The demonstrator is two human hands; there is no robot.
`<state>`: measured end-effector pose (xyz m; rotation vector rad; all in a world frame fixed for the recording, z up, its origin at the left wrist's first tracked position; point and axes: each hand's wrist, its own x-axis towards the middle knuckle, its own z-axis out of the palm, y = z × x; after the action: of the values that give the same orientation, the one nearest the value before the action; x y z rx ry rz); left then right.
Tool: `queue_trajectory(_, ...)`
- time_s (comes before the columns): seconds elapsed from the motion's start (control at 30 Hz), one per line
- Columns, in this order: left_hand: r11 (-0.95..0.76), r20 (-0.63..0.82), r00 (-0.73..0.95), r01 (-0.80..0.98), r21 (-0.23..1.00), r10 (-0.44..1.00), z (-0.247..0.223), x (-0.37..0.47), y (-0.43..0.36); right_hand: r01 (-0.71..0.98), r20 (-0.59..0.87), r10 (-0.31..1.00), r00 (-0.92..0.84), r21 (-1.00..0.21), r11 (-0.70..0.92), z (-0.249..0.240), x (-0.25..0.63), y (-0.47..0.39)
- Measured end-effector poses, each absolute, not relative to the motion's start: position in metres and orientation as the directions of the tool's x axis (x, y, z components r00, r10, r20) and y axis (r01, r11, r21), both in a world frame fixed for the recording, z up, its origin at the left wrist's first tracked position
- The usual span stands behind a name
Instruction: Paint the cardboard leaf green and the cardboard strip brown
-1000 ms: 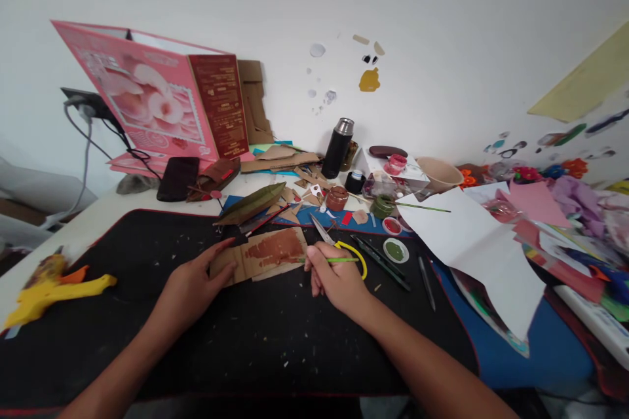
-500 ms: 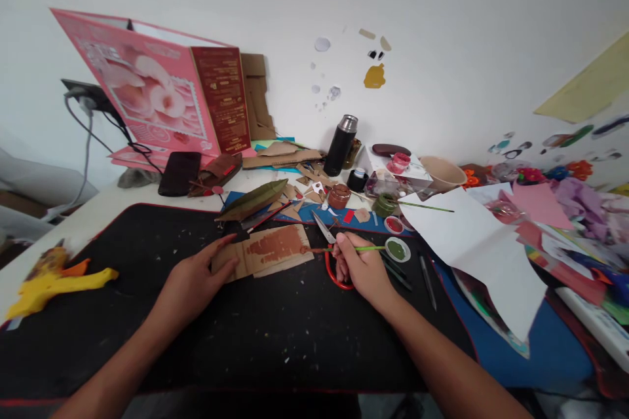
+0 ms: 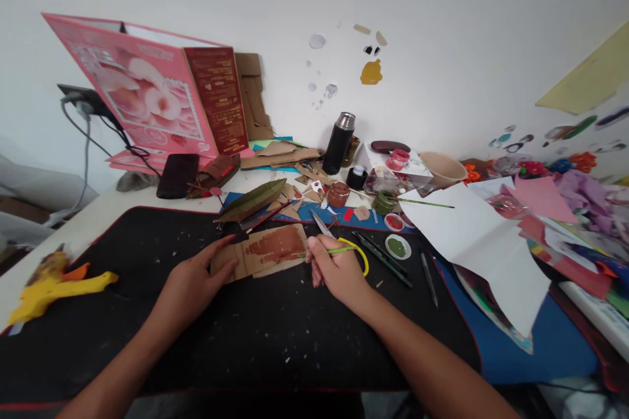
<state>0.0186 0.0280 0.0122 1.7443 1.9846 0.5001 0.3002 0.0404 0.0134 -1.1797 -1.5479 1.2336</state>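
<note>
A piece of cardboard (image 3: pixel 280 246) with streaky brown paint lies on the black mat (image 3: pixel 255 334). Over its left end rests my left hand (image 3: pixel 199 278), thumb and fingers holding it down. My right hand (image 3: pixel 334 268) is closed in a pinch around a thin green paintbrush (image 3: pixel 343 249). The brush tip is on the painted right half of the cardboard. Behind and beside my right hand are scissors (image 3: pixel 361 254), partly hidden, with a yellow handle loop showing. An open jar of brown paint (image 3: pixel 338 194) stands beyond the cardboard.
Right of my right hand lie a lid with green paint (image 3: pixel 398 247) and dark pens (image 3: pixel 386 258). A big leaf (image 3: pixel 253 200) and cardboard scraps sit behind. White paper (image 3: pixel 472 229) covers the right side; a yellow glue gun (image 3: pixel 61 285) lies far left. A black bottle (image 3: pixel 339 144) stands behind.
My right hand has moved left with the paintbrush, and the brush tip has moved further in over the painted cardboard. My left hand stays on the cardboard's left end.
</note>
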Motion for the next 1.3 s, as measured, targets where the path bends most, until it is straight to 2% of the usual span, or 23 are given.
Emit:
queue_trajectory(0.27, 0.128, -0.078, -0.101, 0.802, 0.583, 0.992, 0.009, 0.018, 0.028, 0.139, 0.016, 0.996, -0.092, -0.99, 0.029, 0.017, 0.334, 0.042)
queue_trajectory(0.4, 0.127, -0.081, -0.099, 0.809, 0.574, 0.992, 0.011, 0.018, 0.028, 0.15, 0.002, 0.992, -0.124, -0.989, 0.021, 0.016, 0.32, 0.04)
queue_trajectory(0.6, 0.121, -0.067, -0.101, 0.81, 0.574, 0.993, 0.01, 0.017, 0.027, 0.28, 0.09, 0.98, -0.177, -0.95, 0.138, 0.017, 0.302, 0.049)
queue_trajectory(0.8, 0.098, -0.052, -0.083, 0.807, 0.583, 0.995, 0.006, 0.015, 0.028, 0.246, 0.075, 0.98, -0.185, -0.962, 0.12, 0.017, 0.308, 0.048)
queue_trajectory(1.03, 0.108, -0.053, -0.094, 0.812, 0.574, 0.994, 0.008, 0.016, 0.028, 0.162, -0.028, 0.985, -0.169, -0.987, 0.0, 0.019, 0.321, 0.037)
queue_trajectory(1.3, 0.121, -0.069, -0.099, 0.809, 0.575, 0.993, 0.013, 0.019, 0.027, 0.205, 0.083, 0.985, -0.153, -0.972, 0.113, 0.013, 0.308, 0.048)
